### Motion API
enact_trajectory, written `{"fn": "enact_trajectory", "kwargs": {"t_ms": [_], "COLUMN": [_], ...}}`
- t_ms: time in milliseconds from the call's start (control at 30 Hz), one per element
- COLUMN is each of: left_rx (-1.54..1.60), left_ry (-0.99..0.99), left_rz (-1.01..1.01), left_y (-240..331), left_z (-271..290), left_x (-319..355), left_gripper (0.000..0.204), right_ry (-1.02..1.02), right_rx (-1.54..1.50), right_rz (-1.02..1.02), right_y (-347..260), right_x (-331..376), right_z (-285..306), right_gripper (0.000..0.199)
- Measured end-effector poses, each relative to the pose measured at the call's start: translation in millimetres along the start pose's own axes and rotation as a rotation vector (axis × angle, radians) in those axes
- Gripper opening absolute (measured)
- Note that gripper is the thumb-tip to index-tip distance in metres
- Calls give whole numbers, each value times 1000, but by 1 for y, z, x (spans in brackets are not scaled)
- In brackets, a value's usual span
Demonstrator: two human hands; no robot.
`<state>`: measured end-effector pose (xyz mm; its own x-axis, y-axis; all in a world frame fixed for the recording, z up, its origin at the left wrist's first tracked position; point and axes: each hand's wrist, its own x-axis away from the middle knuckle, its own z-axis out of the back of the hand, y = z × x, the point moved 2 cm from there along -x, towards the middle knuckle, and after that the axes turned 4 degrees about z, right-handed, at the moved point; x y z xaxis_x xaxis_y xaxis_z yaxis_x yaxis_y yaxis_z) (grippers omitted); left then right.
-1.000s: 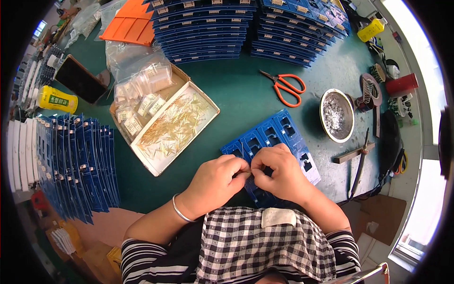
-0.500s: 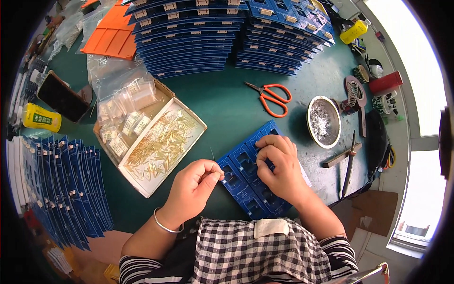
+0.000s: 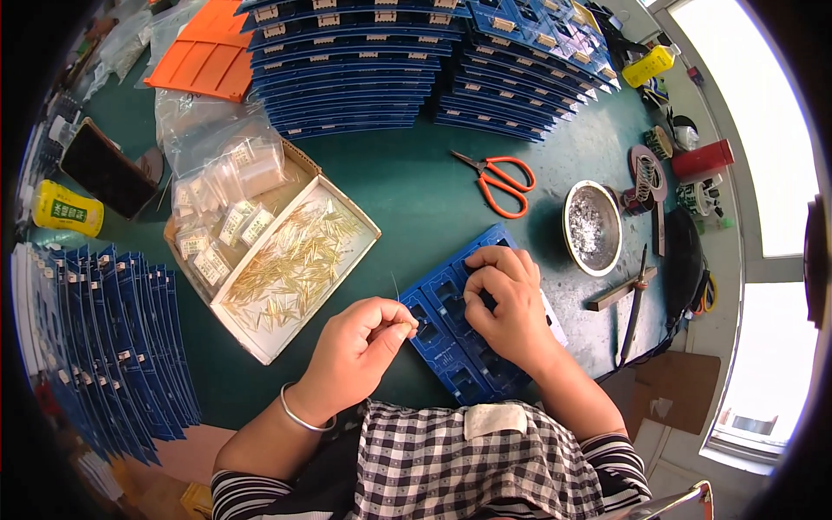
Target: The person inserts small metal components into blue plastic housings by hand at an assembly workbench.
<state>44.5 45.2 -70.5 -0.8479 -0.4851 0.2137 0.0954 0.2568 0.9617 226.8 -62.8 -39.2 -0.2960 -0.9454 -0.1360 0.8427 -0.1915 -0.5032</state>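
A blue circuit board (image 3: 444, 354) with rectangular cut-outs lies at a slant on the table before me. My left hand (image 3: 368, 342), a bangle at its wrist, pinches a thin wire-like pin (image 3: 395, 284) at the board's left edge; the pin's upper end sticks up past the fingers. Over the board's upper right part, my right hand (image 3: 510, 303) is closed, its fingers curled down and thumb bent in. What those fingertips grip is hidden. To the left sits a shallow cardboard box (image 3: 270, 345) with many loose gold-coloured pins (image 3: 299, 264) and small labelled bags (image 3: 212, 260).
Orange-handled scissors (image 3: 507, 184) and a metal bowl (image 3: 569, 227) of silvery bits lie beyond the board. At the right rests a soldering iron (image 3: 637, 299) across a bar. Stacked blue boards (image 3: 347, 82) stand at the back, more (image 3: 121, 355) at left, near a phone (image 3: 108, 169).
My left hand has shifted very slightly right and down along the board's edge, still pinching the pin. The right hand keeps nearly the same place and curl. The whole view has moved a little.
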Motion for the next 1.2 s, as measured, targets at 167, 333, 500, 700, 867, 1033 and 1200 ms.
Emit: {"fn": "enact_trajectory", "kwargs": {"t_ms": [167,333,500,700,867,1033,1200], "left_rx": [-24,-46,-115,-132,-132,-132,-141], "left_ry": [6,11,20,23,24,29,26], "left_rz": [-3,-8,-22,-37,-37,-49,-45], "left_y": [1,5,8,10,7,8,10], "left_z": [-1,-2,-1,-2,-2,-2,-3], "left_x": [0,-1,0,-2,-2,-2,-1], "left_gripper": [8,7,6,6,6,6,6], "right_ry": [9,-3,-52,-99,-86,-89,-74], "right_rx": [130,209,201,82,145,185,125], "right_rz": [85,161,194,140,176,210,171], "right_y": [-10,-13,-12,-5,-9,-12,-8], "right_x": [-2,-4,-6,-3,-3,-5,-2], "right_z": [-3,3,11,11,7,7,5], "right_gripper": [11,12,12,13,12,12,11]}}
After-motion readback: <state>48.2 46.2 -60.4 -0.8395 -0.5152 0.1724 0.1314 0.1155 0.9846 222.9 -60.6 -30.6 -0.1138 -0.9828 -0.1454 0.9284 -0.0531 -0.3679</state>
